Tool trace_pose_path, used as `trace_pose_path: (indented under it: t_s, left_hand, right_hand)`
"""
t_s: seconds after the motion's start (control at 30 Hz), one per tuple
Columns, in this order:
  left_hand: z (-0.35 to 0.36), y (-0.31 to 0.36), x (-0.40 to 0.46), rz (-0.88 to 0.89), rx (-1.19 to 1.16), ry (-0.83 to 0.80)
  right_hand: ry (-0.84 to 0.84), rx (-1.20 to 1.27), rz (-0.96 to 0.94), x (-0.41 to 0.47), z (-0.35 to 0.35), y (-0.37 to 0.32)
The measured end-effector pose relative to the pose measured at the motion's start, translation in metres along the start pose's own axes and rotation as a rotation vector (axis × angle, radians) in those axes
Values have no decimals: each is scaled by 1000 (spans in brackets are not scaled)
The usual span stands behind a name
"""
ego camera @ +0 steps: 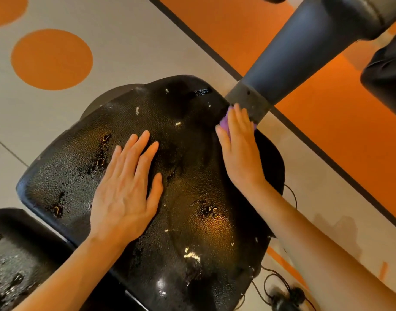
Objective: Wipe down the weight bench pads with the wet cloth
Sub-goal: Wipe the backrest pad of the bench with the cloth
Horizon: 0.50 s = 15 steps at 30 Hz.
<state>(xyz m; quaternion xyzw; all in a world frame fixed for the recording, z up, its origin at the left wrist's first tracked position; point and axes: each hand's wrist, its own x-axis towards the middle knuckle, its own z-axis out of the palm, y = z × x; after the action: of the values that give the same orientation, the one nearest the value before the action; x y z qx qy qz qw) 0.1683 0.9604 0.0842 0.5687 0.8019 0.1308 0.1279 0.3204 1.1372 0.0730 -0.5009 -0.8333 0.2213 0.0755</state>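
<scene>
Left hand (125,194) flat, fingers straight, on wet black textured bench pad (192,221). Right hand (239,149) fingers straight, pressing purple cloth (225,122) at pad's far edge, right against dark grey frame post (282,70). Black cable (280,288) on floor.

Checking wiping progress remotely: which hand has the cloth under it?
The right hand, pressing the purple cloth at the pad's far edge. The left hand lies flat on bare pad.

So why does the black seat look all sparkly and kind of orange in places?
In the head view, the seat pad is wet, so droplets catch the light as white glints, and its glossy skin mirrors the orange floor as a warm patch near the middle. The wide lens also bends the straight floor lines, and the purple cloth under the right hand looks slightly soft.
</scene>
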Motion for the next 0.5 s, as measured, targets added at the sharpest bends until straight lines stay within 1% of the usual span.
trace_pose_path:
  t_s: [0.07,0.1,0.17,0.23,0.3,0.33,0.4,0.47,0.5]
  left_hand:
    - [-1,0,0,3,-5,0]
    - [-1,0,-1,1,-7,1]
    - [-1,-1,0,-1,-7,-1]
    - [0,-1,0,-4,-6,-1]
    - [1,0,0,-7,-4,8]
    - [2,0,0,-8,-5,11]
    - [2,0,1,-7,-11,16]
    - [1,1,0,-9,-22,20]
    - [0,1,0,-10,-26,24]
  right_hand:
    - [-74,-28,-68,-52,-14,16]
    - [-84,-53,-74,-59,-17,23]
    - [-31,-12,-65,-22,-10,17]
    - [-11,59,-53,41,2,-9]
    - [-23,94,-130,75,3,-22]
    - [-69,98,-172,71,0,-15]
    - [-146,54,-207,30,-16,15]
    - [-153,-4,-188,-18,-34,37]
    - [-132,-17,-191,-19,-32,41]
